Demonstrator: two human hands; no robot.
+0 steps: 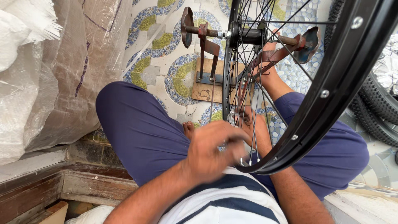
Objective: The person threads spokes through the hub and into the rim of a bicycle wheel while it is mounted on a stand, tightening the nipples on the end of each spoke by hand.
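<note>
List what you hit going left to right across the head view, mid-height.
Clear plastic sheeting → brown wrapped bundle → person's left knee in navy trousers → left hand, blurred, at the spokes → black wheel rim → knobby tyres at the right edge.

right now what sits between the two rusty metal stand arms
In the head view, the black bicycle wheel rim with thin spokes stands between the rusty stand arms, its hub on the axle.
</note>
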